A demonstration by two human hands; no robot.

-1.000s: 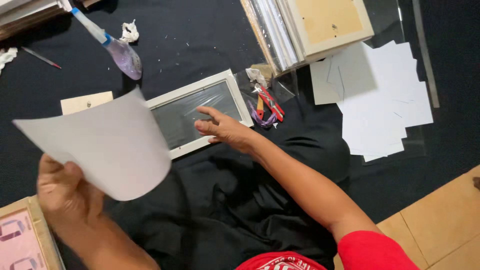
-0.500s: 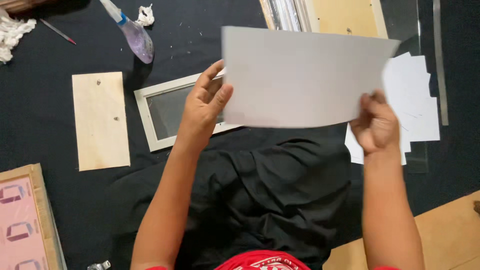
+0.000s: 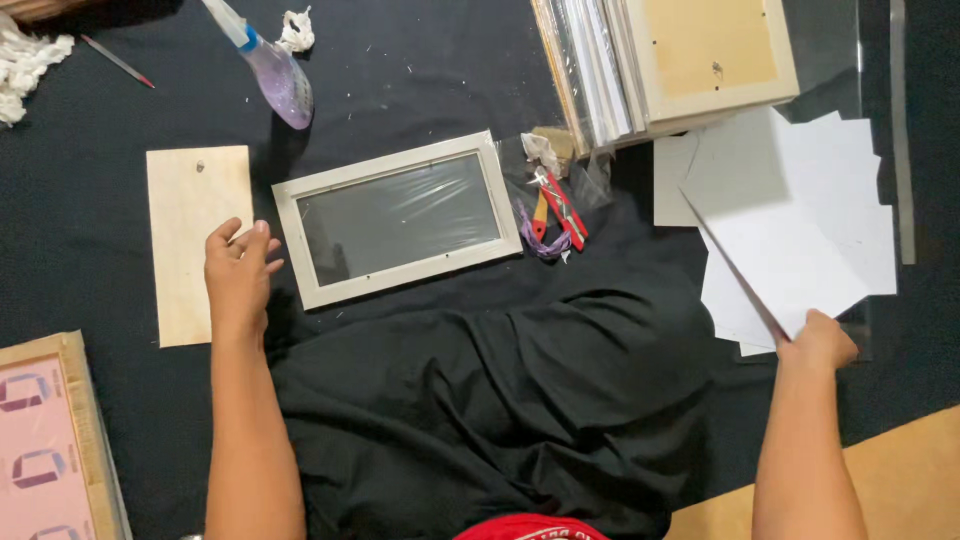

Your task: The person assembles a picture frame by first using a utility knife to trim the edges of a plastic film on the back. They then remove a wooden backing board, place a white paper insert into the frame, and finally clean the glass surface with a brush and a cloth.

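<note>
**Sheet set aside at right; left hand down beside frame**

Seen from above, over a black cloth (image 3: 420, 60). Left hand (image 3: 238, 280) at 9 o'clock, palm down, fingers loosely spread and holding nothing, resting between the plywood backing board (image 3: 190, 215) and the white picture frame (image 3: 400, 218), touching or nearly touching the board's right edge. Right hand (image 3: 818, 345) at 4 o'clock, fingers closed in a pinch on the lower corner of a white sheet (image 3: 770, 250), tilted above the loose stack of white paper (image 3: 850, 200).

Compared with half a second earlier: sheet no longer raised in both hands before the body, now carried out to 3 o'clock in the right hand alone; left hand released and lowered to the cloth. Frame uncovered again at centre, glass side showing. Judged from this: sheet being returned to or laid with the stack, attention passing to frame and board.

Count: one frame at centre; one backing board at 9 o'clock; one spray bottle (image 3: 270, 70) at 11 o'clock; one red-handled tool (image 3: 562, 205) with a scrap of clear wrap just right of the frame; one stack of framed panels (image 3: 690, 60) at 1 o'clock; white rags (image 3: 30, 70) at 10 o'clock; one pink-faced panel (image 3: 40, 450) at 8 o'clock. Number of loose sheets in the stack not countable.
</note>
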